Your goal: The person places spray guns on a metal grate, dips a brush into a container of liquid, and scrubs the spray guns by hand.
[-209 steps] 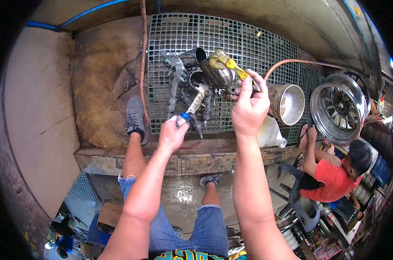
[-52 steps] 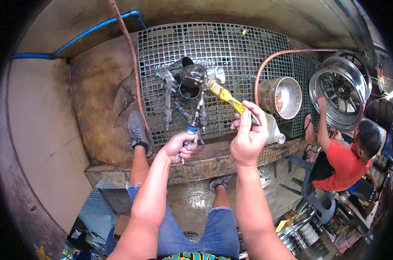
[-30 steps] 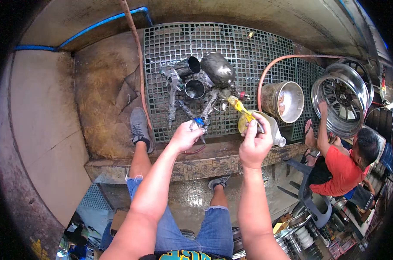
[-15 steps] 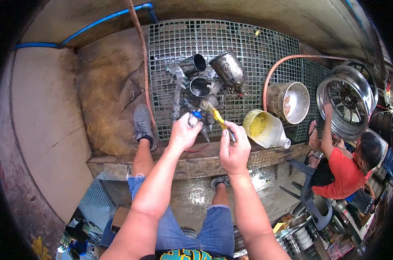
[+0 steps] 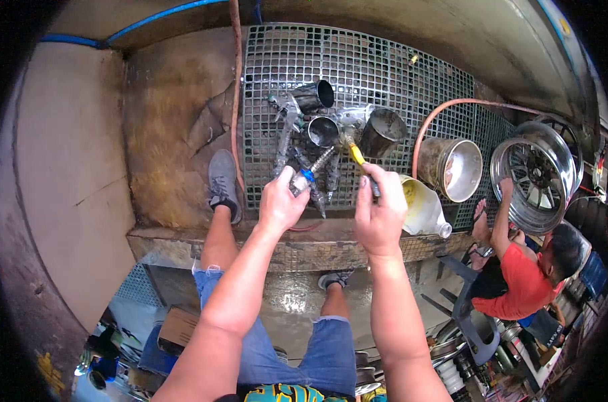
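My left hand [image 5: 282, 201] is closed round the lower end of a spray gun [image 5: 323, 159] with a blue ring. The gun's metal cup [image 5: 384, 132] is tilted, its dark opening toward me. In my right hand [image 5: 382, 201] is a brush with a yellow handle [image 5: 357, 154], its bristles against the gun's body near the cup. Other wrapped spray guns [image 5: 287, 137] lie on the green grating, with two open metal cups, one on its side [image 5: 314, 96] and one opening upward [image 5: 323, 131].
A cut white jug [image 5: 424, 208] and a metal bucket [image 5: 459, 170] stand right of my hands on the grating [image 5: 357, 57]. A hose [image 5: 430, 120] curves behind them. Farther right, a seated person in red [image 5: 518, 278] touches a wheel rim [image 5: 535, 177]. My foot [image 5: 221, 182] rests at left.
The gun in my left hand has turned, and its cup now shows its opening instead of its side. The brush has moved from the lower part of the gun up toward the cup.
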Tool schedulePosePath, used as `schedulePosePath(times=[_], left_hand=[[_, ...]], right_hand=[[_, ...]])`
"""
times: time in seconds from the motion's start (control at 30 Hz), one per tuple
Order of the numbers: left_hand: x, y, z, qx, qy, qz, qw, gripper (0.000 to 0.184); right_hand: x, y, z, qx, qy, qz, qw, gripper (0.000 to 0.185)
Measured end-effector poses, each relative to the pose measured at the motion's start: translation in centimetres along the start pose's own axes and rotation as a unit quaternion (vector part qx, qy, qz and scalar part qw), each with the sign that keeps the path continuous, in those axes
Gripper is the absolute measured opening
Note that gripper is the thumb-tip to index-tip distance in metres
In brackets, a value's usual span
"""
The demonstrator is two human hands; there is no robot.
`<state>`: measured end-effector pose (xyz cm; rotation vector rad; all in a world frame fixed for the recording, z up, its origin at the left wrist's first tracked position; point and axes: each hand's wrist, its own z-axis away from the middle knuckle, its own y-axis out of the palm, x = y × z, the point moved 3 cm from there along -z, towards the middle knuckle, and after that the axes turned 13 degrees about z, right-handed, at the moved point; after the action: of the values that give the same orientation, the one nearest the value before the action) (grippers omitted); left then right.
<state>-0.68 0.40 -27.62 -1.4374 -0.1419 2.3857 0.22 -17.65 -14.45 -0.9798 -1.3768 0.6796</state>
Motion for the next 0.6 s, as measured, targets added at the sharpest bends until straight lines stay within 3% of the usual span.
schedulePosePath(times=[0.13, 0.3, 0.4, 0.47, 0.6], left_hand=[[-0.2, -0.4, 0.1, -0.024, 0.037, -0.019, 0.999, 0.03], [-0.7, -0.5, 0.5, -0.039, 0.072, -0.037, 0.996, 0.031], [-0.8, -0.6, 0.7, -0.046, 0.07, -0.021, 0.996, 0.03], [-1.0, -0.6, 0.8, -0.027, 0.116, -0.036, 0.992, 0.032], [-0.7, -0.3, 0.9, 0.004, 0.114, -0.019, 0.993, 0.034]], right_hand=[[-0.7, -2.2, -1.2, -0.047, 0.012, -0.002, 0.999, 0.02], [-2.2, -1.3, -0.5, 0.017, 0.092, -0.061, 0.994, 0.019], [-3.7, -0.9, 0.0, -0.014, 0.108, -0.052, 0.993, 0.018], [-4.5, -1.2, 0.1, -0.02, 0.149, -0.066, 0.986, 0.018], [-4.5, -0.8, -0.1, -0.028, 0.155, -0.089, 0.984, 0.018]])
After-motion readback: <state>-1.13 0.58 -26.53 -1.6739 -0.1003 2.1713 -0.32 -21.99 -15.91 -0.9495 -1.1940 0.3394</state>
